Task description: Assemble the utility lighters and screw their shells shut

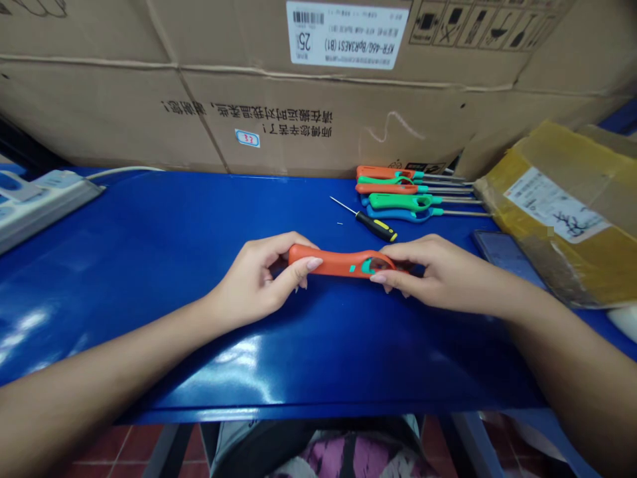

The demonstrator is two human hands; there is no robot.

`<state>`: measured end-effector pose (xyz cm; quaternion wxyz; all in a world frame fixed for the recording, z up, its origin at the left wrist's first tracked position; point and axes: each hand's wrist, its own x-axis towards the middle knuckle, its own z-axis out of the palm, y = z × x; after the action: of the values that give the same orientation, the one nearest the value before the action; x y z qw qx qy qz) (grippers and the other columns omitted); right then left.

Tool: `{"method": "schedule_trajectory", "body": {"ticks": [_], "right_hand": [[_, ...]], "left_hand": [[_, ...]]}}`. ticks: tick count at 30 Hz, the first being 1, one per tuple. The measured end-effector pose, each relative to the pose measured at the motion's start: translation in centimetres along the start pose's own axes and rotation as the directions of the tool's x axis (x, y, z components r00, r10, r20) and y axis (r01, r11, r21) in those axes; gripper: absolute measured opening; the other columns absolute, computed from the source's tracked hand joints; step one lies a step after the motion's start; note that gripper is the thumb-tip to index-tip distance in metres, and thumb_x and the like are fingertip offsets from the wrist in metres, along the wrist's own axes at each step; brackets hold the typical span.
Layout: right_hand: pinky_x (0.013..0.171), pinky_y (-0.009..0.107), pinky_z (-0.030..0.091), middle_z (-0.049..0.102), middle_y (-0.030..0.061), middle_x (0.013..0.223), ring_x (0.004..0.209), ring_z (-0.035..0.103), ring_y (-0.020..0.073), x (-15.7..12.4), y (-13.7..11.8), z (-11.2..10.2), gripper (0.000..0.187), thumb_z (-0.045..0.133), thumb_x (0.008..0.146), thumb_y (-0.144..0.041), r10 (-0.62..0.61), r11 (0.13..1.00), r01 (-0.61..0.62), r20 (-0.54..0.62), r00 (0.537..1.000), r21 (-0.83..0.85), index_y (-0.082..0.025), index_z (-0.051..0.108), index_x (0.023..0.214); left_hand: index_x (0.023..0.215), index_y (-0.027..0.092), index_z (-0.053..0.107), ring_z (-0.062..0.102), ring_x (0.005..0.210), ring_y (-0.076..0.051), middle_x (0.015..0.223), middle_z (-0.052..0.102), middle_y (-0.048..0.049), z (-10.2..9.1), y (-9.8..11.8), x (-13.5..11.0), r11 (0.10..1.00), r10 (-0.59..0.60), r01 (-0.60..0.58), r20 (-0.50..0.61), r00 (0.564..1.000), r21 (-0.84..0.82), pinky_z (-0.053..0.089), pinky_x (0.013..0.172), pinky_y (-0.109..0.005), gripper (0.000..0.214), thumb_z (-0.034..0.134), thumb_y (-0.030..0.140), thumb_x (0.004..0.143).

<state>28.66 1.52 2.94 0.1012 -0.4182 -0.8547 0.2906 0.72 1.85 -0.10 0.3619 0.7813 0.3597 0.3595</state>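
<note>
Both hands hold an orange lighter handle with teal details, lying level just above the blue table. My left hand pinches its left end between thumb and fingers. My right hand closes round its right end, hiding the tip. Behind them lies a small screwdriver with a black and yellow handle. A little further back is a row of several long-nosed lighters in orange, green and blue, with their metal noses pointing right.
Large cardboard boxes wall off the back of the table. A yellow-taped parcel sits at the right, with a dark flat item beside it. A white power strip lies at the far left.
</note>
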Motion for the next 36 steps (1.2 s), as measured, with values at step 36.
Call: {"method": "schedule_trajectory", "body": {"ticks": [36], "right_hand": [[0.078,0.035,0.043,0.074,0.0049,0.084,0.082,0.066,0.0212,0.9,0.9,1.4,0.023,0.054,0.101,-0.031,-0.334,0.715,0.136,-0.164,0.928,-0.686,-0.019,0.074,0.096]], "left_hand": [[0.136,0.021,0.056,0.069,0.098,-0.021,0.117,0.066,-0.0082,-1.4,-0.9,0.0,0.753,0.04,-0.288,0.396,0.918,0.592,0.055,0.082,-0.03,0.036,0.042,0.024,0.103]]}}
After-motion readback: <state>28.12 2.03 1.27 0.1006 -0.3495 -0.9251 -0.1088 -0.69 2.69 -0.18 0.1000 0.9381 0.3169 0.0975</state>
